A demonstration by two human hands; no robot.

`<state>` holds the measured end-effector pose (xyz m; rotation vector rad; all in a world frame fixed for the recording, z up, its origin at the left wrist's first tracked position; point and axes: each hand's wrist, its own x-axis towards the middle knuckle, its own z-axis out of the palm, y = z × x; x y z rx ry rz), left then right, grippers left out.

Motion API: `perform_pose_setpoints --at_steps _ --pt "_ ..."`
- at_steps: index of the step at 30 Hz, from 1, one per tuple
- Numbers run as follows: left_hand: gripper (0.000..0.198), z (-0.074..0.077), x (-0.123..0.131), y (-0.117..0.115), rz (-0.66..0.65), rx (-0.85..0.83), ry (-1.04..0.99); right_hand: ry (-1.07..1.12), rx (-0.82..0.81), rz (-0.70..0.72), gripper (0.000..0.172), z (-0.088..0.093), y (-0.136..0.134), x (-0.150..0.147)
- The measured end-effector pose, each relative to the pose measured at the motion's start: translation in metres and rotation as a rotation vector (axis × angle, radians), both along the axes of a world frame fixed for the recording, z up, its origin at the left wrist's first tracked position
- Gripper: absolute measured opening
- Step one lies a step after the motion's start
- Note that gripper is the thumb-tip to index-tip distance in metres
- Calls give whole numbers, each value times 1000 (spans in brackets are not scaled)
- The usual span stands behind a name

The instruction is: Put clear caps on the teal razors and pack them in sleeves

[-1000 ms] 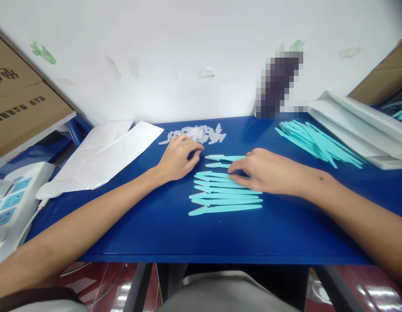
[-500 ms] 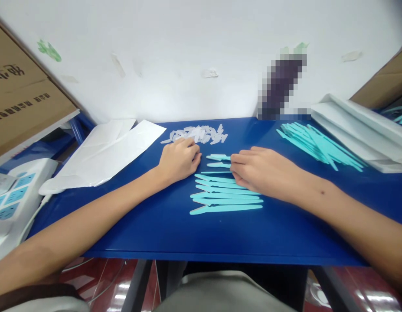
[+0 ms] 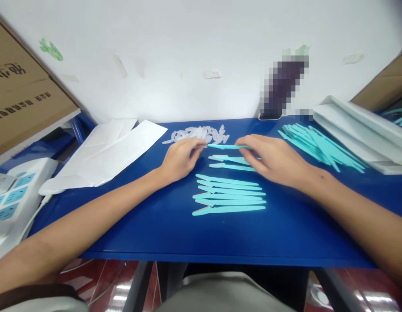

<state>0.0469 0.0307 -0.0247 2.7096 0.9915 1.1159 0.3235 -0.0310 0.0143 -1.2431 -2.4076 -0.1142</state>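
Note:
My right hand (image 3: 275,160) pinches one long teal plastic stick (image 3: 225,147) and holds it level just above the blue table (image 3: 174,225). My left hand (image 3: 179,158) has its fingers curled at the stick's left tip, pinching a small clear cap (image 3: 200,146) against it. Two more teal sticks (image 3: 231,162) lie under the raised one. Closer to me lies a neat row of several teal sticks (image 3: 228,195). Behind my left hand is a heap of clear caps (image 3: 204,133).
A loose pile of teal sticks (image 3: 318,145) lies at the right, beside a white tray (image 3: 357,130). White paper bags (image 3: 103,149) cover the left of the table. A cardboard box (image 3: 21,95) and a white power strip (image 3: 12,195) are further left. A pixelated dark object (image 3: 283,89) stands at the back.
My right hand lifted one teal stick from the table and moved up and back. My left hand brought a clear cap to the stick's tip.

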Motion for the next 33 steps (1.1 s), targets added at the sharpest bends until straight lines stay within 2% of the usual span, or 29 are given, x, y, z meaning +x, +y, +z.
perform_pose_setpoints --at_steps 4,13,19,23,25,29,30,33 --pt "14 1 0 0 -17 -93 -47 -54 13 -52 30 -2 3 2" --pt "9 6 2 -5 -111 -83 -127 -130 54 -56 30 0 4 4" --pt "17 2 -2 -7 -181 82 16 -190 97 37 31 5 -10 -16" --pt "15 4 -2 -9 -292 178 48 -89 105 118 30 4 -15 -19" --pt "16 7 0 -10 -259 159 37 -49 107 110 29 3 -14 -15" --pt "17 11 3 -8 40 52 -49 -92 73 57 30 3 -10 -10" --pt "16 11 3 -7 79 33 -55 -115 55 53 30 3 -10 -10" --pt "19 8 3 -4 25 14 5 -216 31 33 32 3 -10 -11"
